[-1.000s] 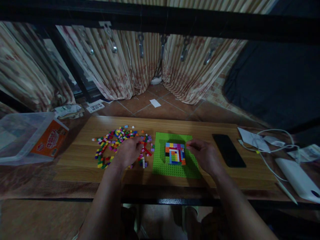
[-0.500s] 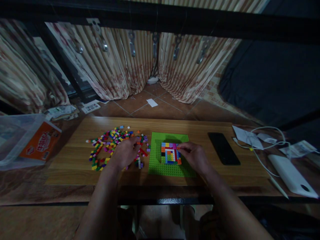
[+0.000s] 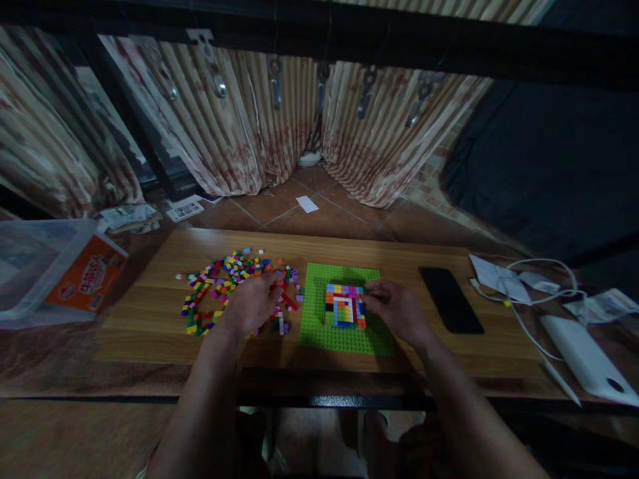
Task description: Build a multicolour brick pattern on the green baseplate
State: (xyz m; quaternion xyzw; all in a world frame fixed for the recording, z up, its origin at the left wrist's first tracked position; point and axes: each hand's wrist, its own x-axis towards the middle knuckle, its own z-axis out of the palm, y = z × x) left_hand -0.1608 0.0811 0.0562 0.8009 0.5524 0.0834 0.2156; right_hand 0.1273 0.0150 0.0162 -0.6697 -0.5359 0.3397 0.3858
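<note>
A green studded baseplate (image 3: 314,332) lies on the wooden table (image 3: 150,326), carrying a square block of small coloured bricks (image 3: 345,306). My right hand (image 3: 397,311) rests on the plate, its fingertips touching the right edge of that block; whether it pinches a brick I cannot tell. My left hand (image 3: 252,303) lies palm down on the right part of a scattered pile of loose coloured bricks (image 3: 214,286), left of the plate, fingers curled among them.
A black phone (image 3: 450,307) lies right of the plate. Farther right are crumpled paper (image 3: 499,278), a white cable (image 3: 536,293) and a white power bank (image 3: 589,362). A clear plastic bin with an orange box (image 3: 84,274) stands at the left. Curtains hang behind the table.
My right hand has shifted slightly along the right edge of the brick block. My left hand stays on the loose bricks. The camera view has swayed a little.
</note>
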